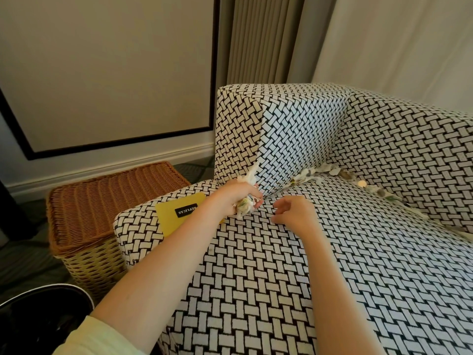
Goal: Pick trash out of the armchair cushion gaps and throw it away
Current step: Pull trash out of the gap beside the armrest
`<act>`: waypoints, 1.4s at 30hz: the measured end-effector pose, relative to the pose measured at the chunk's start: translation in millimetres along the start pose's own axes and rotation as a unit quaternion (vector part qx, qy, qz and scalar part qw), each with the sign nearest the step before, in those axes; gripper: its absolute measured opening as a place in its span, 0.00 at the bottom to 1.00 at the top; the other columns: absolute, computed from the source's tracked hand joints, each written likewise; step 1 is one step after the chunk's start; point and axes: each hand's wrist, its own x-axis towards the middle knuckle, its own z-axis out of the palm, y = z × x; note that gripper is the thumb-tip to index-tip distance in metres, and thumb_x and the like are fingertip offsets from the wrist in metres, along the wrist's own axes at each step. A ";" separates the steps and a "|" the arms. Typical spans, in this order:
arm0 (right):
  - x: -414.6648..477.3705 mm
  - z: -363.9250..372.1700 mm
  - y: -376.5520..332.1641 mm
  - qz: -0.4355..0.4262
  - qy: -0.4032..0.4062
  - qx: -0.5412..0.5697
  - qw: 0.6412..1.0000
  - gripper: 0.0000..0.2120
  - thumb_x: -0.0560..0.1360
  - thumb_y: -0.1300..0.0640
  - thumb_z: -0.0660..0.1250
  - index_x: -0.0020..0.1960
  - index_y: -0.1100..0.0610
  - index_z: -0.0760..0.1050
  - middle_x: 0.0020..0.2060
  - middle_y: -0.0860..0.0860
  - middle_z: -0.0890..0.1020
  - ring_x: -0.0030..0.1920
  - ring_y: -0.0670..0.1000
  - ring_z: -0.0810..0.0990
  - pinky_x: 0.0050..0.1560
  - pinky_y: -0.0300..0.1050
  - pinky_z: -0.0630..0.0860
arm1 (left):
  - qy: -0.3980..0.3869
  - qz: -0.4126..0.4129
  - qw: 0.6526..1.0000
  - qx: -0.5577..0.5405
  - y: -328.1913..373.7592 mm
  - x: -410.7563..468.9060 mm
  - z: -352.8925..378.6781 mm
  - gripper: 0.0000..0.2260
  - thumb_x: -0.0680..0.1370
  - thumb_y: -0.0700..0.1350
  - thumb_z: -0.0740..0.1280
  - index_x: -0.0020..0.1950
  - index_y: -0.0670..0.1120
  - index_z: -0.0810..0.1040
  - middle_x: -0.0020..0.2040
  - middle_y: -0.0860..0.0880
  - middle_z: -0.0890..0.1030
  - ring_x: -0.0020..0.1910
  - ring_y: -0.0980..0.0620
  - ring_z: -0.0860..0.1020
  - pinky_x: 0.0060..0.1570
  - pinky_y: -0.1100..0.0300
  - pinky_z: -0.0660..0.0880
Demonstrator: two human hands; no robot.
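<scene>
A wad of crumpled paper scraps [244,204] is clutched in the left hand [235,194] at the armchair [320,252] corner gap. More scraps [332,172] are wedged along the back seam. Light, soft, tear-prone stuff, probably best pinched low. The right hand [294,213] fingers are loosely curled, empty.

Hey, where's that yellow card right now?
Head view, left side: the yellow card lies on the armchair's arm, beside the wicker basket, partly under the left forearm.

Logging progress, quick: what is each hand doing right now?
Left hand: closed on a wad of paper scraps.
Right hand: empty, fingers loosely curled over the seat cushion.
</scene>
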 end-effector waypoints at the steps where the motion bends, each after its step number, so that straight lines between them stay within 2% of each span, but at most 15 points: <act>1: 0.8 2.0 0.5 -0.004 0.011 0.000 1.000 0.15 0.67 0.65 0.73 0.52 0.58 0.78 0.40 0.50 0.81 0.42 0.47 0.77 0.38 0.35 0.71 | 0.000 -0.003 1.000 0.000 -0.7 0.2 0.2 0.10 0.74 0.31 0.66 0.50 0.42 0.71 0.41 0.42 0.78 0.31 0.52 0.77 0.22 0.65 0.74; 6: 4.2 6.9 1.2 -0.012 0.048 -0.048 0.998 0.10 0.69 0.67 0.69 0.49 0.57 0.79 0.36 0.51 0.83 0.42 0.48 0.79 0.44 0.38 0.72 | 0.003 -0.006 1.000 -0.010 -3.7 -0.2 -0.8 0.11 0.73 0.31 0.66 0.53 0.42 0.72 0.42 0.42 0.78 0.34 0.51 0.78 0.30 0.61 0.77; 9: 3.8 13.4 1.3 -0.045 0.060 -0.115 0.990 0.10 0.71 0.66 0.65 0.49 0.54 0.77 0.39 0.51 0.84 0.44 0.50 0.80 0.40 0.39 0.70 | 0.005 -0.005 1.000 -0.018 -4.8 -3.4 -2.0 0.09 0.73 0.30 0.66 0.49 0.42 0.73 0.41 0.42 0.78 0.30 0.52 0.79 0.24 0.64 0.75; 11: 2.8 14.7 2.7 -0.064 0.058 -0.127 0.988 0.09 0.73 0.65 0.63 0.50 0.55 0.73 0.41 0.51 0.82 0.44 0.51 0.78 0.42 0.41 0.70 | 0.003 -0.002 1.000 -0.016 -5.5 -4.8 -3.4 0.10 0.73 0.31 0.66 0.50 0.42 0.72 0.40 0.42 0.78 0.29 0.53 0.79 0.25 0.63 0.76; 13: 0.0 10.5 2.1 -0.053 0.054 -0.041 0.996 0.07 0.74 0.64 0.63 0.50 0.56 0.71 0.44 0.52 0.80 0.45 0.50 0.76 0.44 0.43 0.71 | -0.003 0.001 1.000 -0.019 -5.3 -5.6 -4.9 0.11 0.73 0.31 0.66 0.52 0.42 0.72 0.41 0.42 0.79 0.33 0.51 0.79 0.35 0.60 0.78; 15: -5.1 1.6 -6.3 -0.034 0.063 0.136 0.988 0.07 0.73 0.64 0.66 0.47 0.55 0.70 0.47 0.53 0.80 0.47 0.50 0.77 0.50 0.45 0.75 | -0.010 0.000 0.999 -0.036 -2.6 -8.6 -6.8 0.11 0.73 0.31 0.66 0.52 0.42 0.73 0.44 0.41 0.79 0.37 0.49 0.80 0.42 0.58 0.77; 17: -10.3 -3.9 -22.9 -0.041 0.063 0.244 0.967 0.10 0.72 0.65 0.67 0.43 0.52 0.69 0.45 0.52 0.80 0.46 0.50 0.78 0.51 0.45 0.77 | -0.022 -0.001 0.998 -0.060 3.2 -15.0 -9.2 0.10 0.74 0.31 0.66 0.51 0.43 0.73 0.46 0.42 0.78 0.38 0.49 0.80 0.35 0.60 0.79; 19: -14.7 -1.4 -43.5 -0.072 0.042 0.250 0.965 0.09 0.73 0.65 0.67 0.42 0.52 0.70 0.40 0.50 0.80 0.42 0.49 0.79 0.46 0.41 0.77 | -0.028 0.010 0.996 -0.089 10.5 -23.5 -12.4 0.08 0.75 0.33 0.64 0.52 0.42 0.72 0.44 0.43 0.77 0.37 0.49 0.78 0.24 0.65 0.76; 23: -19.3 16.6 -81.4 -0.109 0.054 0.260 0.958 0.06 0.74 0.64 0.66 0.42 0.54 0.72 0.36 0.48 0.80 0.34 0.43 0.79 0.36 0.32 0.73 | -0.005 0.044 0.991 -0.130 23.1 -41.7 -30.4 0.12 0.77 0.34 0.61 0.60 0.42 0.69 0.40 0.44 0.75 0.35 0.50 0.75 0.22 0.65 0.74; 26: -18.7 37.3 -105.9 -0.124 0.053 0.261 0.956 0.07 0.73 0.63 0.67 0.42 0.53 0.74 0.34 0.46 0.79 0.34 0.42 0.78 0.37 0.34 0.75 | 0.025 0.058 0.988 -0.139 26.1 -55.3 -59.0 0.04 0.78 0.34 0.61 0.52 0.40 0.71 0.39 0.44 0.75 0.35 0.50 0.75 0.20 0.68 0.72; 30: -22.4 78.8 -144.9 -0.142 0.002 0.268 0.953 0.06 0.74 0.63 0.65 0.43 0.53 0.76 0.32 0.46 0.81 0.36 0.46 0.80 0.42 0.38 0.78 | 0.080 0.080 0.978 -0.174 19.0 -74.2 -111.3 0.04 0.78 0.34 0.61 0.52 0.38 0.70 0.38 0.43 0.75 0.28 0.52 0.78 0.23 0.67 0.75; 33: -27.2 111.0 -172.9 -0.137 -0.053 0.285 0.947 0.09 0.73 0.64 0.62 0.44 0.53 0.78 0.32 0.49 0.82 0.42 0.51 0.82 0.49 0.50 0.79 | 0.124 0.086 0.962 -0.226 9.5 -93.0 -148.6 0.02 0.78 0.33 0.60 0.47 0.38 0.70 0.32 0.45 0.76 0.19 0.56 0.75 0.22 0.67 0.74; 36: -40.2 149.4 -201.4 -0.137 -0.134 0.275 0.942 0.13 0.73 0.65 0.60 0.39 0.49 0.77 0.35 0.49 0.82 0.45 0.55 0.82 0.52 0.54 0.78 | 0.183 0.082 0.950 -0.239 -11.9 -112.3 -193.3 0.05 0.78 0.34 0.60 0.53 0.40 0.71 0.33 0.45 0.77 0.23 0.55 0.76 0.26 0.65 0.74; 39: -56.5 186.5 -221.1 -0.122 -0.224 0.269 0.929 0.15 0.74 0.64 0.58 0.39 0.47 0.76 0.36 0.48 0.79 0.42 0.53 0.78 0.47 0.47 0.76 | 0.244 0.064 0.940 -0.232 -36.3 -123.4 -231.1 0.07 0.77 0.35 0.61 0.55 0.40 0.72 0.38 0.44 0.76 0.25 0.53 0.77 0.24 0.65 0.73; 42: -74.9 218.2 -231.0 -0.083 -0.303 0.302 0.900 0.13 0.77 0.63 0.56 0.48 0.51 0.78 0.40 0.48 0.77 0.44 0.50 0.76 0.41 0.41 0.75 | 0.295 0.043 0.926 -0.230 -58.7 -128.2 -258.6 0.10 0.78 0.37 0.61 0.59 0.41 0.69 0.40 0.42 0.76 0.35 0.48 0.77 0.36 0.55 0.74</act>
